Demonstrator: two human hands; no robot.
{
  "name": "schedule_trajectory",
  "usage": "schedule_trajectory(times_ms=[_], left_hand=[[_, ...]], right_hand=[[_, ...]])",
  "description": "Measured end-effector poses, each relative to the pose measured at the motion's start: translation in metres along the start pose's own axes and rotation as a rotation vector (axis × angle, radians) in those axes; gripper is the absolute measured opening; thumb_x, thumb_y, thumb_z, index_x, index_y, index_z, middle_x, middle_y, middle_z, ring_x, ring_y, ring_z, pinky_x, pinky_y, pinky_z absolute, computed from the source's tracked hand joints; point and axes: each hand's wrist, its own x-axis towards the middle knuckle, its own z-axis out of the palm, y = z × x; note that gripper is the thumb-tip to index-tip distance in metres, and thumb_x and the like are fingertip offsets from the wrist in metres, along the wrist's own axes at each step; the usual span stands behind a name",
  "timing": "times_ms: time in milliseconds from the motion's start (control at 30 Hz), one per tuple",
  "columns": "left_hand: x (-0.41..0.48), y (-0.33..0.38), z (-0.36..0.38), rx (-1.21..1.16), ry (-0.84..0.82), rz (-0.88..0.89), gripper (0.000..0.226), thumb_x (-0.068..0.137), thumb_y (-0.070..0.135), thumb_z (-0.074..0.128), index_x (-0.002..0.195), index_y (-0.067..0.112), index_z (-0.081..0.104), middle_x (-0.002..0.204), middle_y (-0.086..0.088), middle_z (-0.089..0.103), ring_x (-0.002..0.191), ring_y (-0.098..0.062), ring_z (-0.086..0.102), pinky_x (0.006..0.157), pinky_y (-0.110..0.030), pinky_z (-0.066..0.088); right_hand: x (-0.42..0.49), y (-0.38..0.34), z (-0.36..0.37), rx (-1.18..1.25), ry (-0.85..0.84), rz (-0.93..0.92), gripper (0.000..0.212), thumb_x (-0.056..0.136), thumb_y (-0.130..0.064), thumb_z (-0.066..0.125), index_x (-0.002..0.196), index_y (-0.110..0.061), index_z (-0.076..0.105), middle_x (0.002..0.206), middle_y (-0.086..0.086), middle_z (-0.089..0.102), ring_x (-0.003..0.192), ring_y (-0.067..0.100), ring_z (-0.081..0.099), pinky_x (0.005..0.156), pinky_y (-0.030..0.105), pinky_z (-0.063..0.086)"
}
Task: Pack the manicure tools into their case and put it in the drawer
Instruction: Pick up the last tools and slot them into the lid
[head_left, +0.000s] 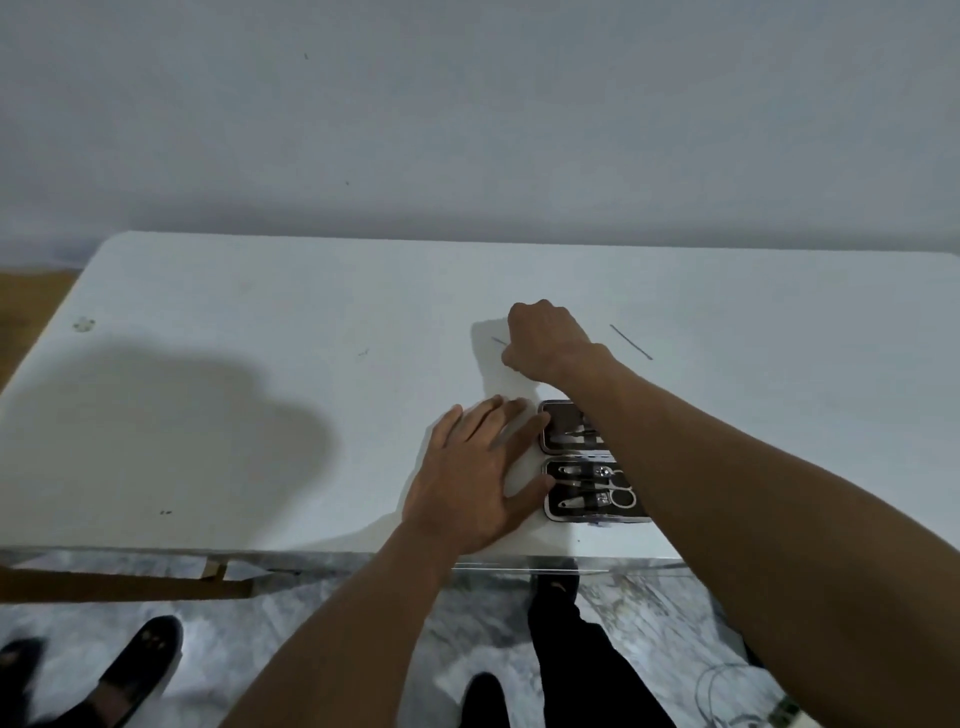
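A black manicure case (587, 462) lies open on the white table (260, 364), near its front edge. Clippers and small scissors sit strapped in its near half. My left hand (478, 478) rests flat on the table with fingers spread, its fingertips touching the case's left edge. My right hand (545, 338) reaches past the case, fingers closed on a thin metal tool (500, 341) whose tip pokes out to the left. Another thin metal tool (630, 342) lies loose on the table to the right of that hand. My right forearm hides the case's right side.
A grey wall stands behind the table. Below the front edge I see a marbled floor, my dark trousers and dark shoes (140, 670). A thin cable (727, 696) lies on the floor at the lower right. No drawer is in view.
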Motion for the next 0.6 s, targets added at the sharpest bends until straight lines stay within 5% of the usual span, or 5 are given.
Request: schedule_trajectory(times_ms=[100,267,367,600], left_hand=[[-0.001,0.0,0.001,0.021,0.007,0.001,0.064,0.093,0.071,0.023,0.149,0.041,0.026,0.156,0.012,0.029,0.146,-0.013,0.021,0.119,-0.043,0.015],[-0.002,0.0,0.003,0.041,0.031,0.007,0.064,0.092,0.07,0.026,0.149,0.04,0.029,0.155,0.012,0.033,0.145,-0.012,0.024,0.119,-0.042,0.018],[-0.002,0.0,0.005,0.021,0.053,0.002,0.062,0.091,0.068,0.03,0.146,0.04,0.034,0.152,0.011,0.038,0.143,-0.014,0.029,0.118,-0.042,0.02],[-0.004,-0.001,0.007,0.043,0.075,0.012,0.06,0.091,0.065,0.033,0.146,0.04,0.035,0.151,0.011,0.04,0.143,-0.015,0.031,0.117,-0.044,0.022]], right_hand=[[-0.003,0.005,0.002,-0.003,0.013,0.0,0.021,0.088,-0.012,0.052,0.104,0.0,0.057,0.105,0.019,0.064,0.094,0.037,0.062,0.068,0.032,0.04],[-0.013,0.018,-0.005,0.08,0.09,0.036,0.017,0.087,-0.006,0.051,0.103,-0.003,0.051,0.098,0.02,0.061,0.093,0.039,0.061,0.069,0.033,0.04],[-0.029,0.03,-0.007,0.196,0.173,0.049,0.032,0.085,-0.002,0.05,0.116,-0.007,0.057,0.106,0.016,0.067,0.101,0.037,0.061,0.082,0.035,0.048],[-0.087,0.058,-0.006,0.35,0.33,0.11,0.017,0.09,-0.015,0.055,0.094,-0.021,0.071,0.087,0.005,0.066,0.083,0.025,0.064,0.073,0.029,0.047]])
